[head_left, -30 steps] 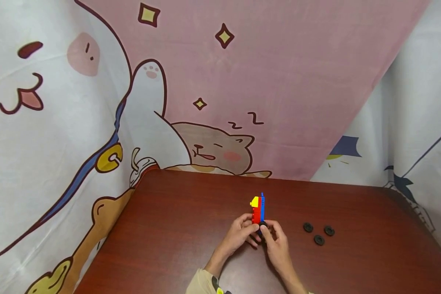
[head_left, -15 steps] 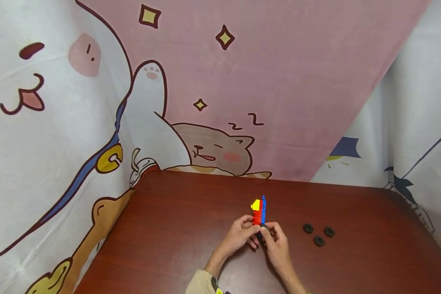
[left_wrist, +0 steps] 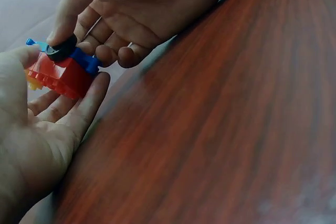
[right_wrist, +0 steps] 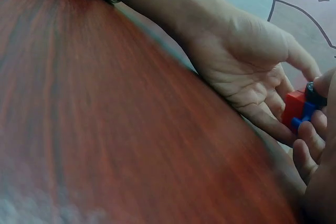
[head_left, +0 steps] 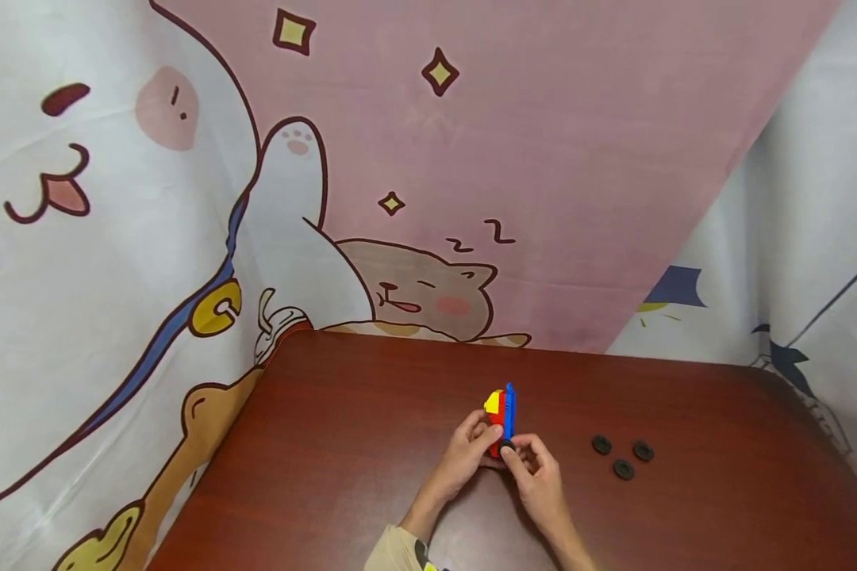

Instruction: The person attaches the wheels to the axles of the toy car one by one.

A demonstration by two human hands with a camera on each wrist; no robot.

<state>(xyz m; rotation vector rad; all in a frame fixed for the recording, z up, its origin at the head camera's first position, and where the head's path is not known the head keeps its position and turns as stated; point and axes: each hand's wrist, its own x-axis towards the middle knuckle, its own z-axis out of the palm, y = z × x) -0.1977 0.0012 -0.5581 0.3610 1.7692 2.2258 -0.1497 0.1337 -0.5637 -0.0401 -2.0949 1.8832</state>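
Observation:
A small toy vehicle of red, blue and yellow building bricks (head_left: 509,420) is held up over the table between both hands. My left hand (head_left: 463,454) grips its red part, thumb on one side and fingers on the other. My right hand (head_left: 541,479) pinches a black toy wheel (left_wrist: 62,49) against the vehicle's side, by the blue base. In the right wrist view the red brick (right_wrist: 295,106) and the wheel (right_wrist: 315,96) show between the two hands, partly covered by right-hand fingers.
Three black toy wheels (head_left: 623,469) lie in a loose group on the brown wooden table (head_left: 314,460), right of the hands. A cartoon-printed cloth (head_left: 578,159) hangs behind the table and along its sides.
The toy vehicle has turned a little in the left hand, and the left thumb now lies higher on its red part. The right hand stays at the wheel. The three loose wheels have not moved.

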